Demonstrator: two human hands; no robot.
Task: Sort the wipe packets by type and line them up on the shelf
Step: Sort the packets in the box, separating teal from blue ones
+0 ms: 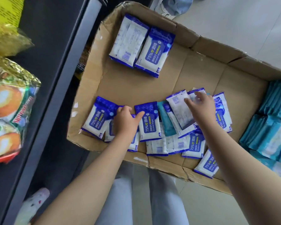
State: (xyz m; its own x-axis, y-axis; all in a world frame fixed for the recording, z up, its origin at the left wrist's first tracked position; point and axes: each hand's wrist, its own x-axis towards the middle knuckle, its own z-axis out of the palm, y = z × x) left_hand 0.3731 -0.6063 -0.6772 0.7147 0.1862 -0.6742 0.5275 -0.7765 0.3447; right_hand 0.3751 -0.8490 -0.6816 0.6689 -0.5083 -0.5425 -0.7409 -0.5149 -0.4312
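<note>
An open cardboard box on the floor holds several blue-and-white alcohol wipe packets in a loose pile along its near side. One teal packet lies among them. My left hand rests on the pile, its fingers curled over the top edge of a blue packet and its thumb on the packet beside it. My right hand hovers with loosely spread fingers over a face-down packet. Two more blue packets lie side by side at the box's far end.
Stacks of teal packets fill the box's right end. A dark shelf runs along the left, with foil snack bags on it. My legs stand at the box's near edge; a slipper shows lower left.
</note>
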